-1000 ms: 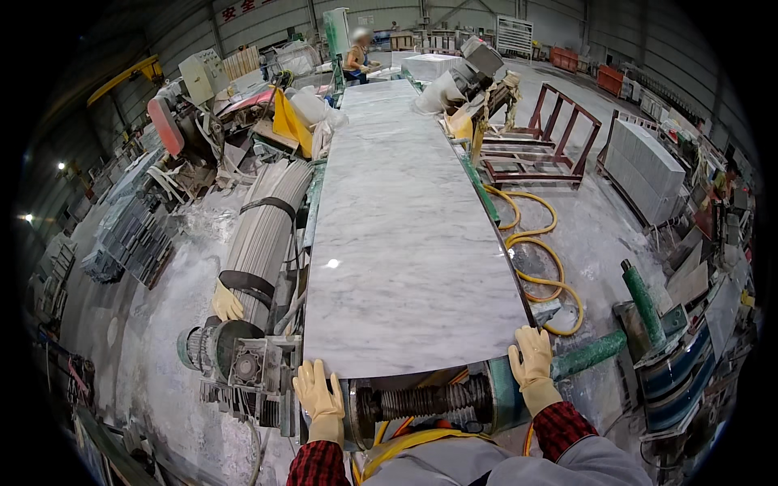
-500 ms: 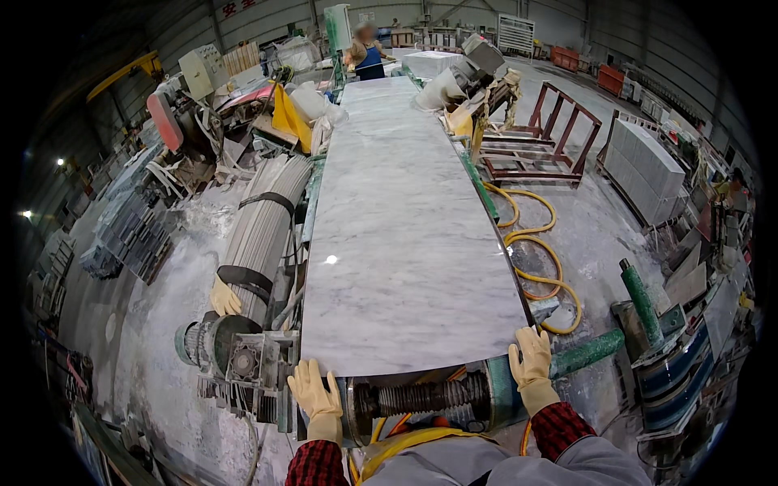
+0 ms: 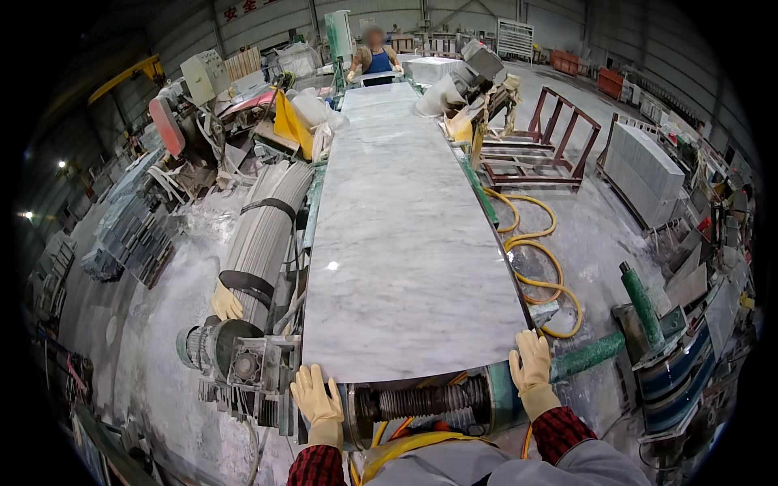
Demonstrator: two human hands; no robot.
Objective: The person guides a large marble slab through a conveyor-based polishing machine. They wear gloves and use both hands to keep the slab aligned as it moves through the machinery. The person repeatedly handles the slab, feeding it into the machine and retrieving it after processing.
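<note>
Resting flat, ungripping: left hand (image 3: 318, 394) and right hand (image 3: 531, 362) at near corners of marble slab (image 3: 405, 235); likely heavy, rigid, brittle, slick; handle by edges.

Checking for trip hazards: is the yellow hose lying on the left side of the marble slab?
No: the yellow hose lies coiled on the floor to the right of the marble slab.

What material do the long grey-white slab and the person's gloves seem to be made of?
The long slab looks like polished stone, probably marble: grey veins on white and a small light reflection. The gloves on the left hand and right hand seem rubber or coated fabric, pale yellow and matte; the exact material cannot be told.
</note>
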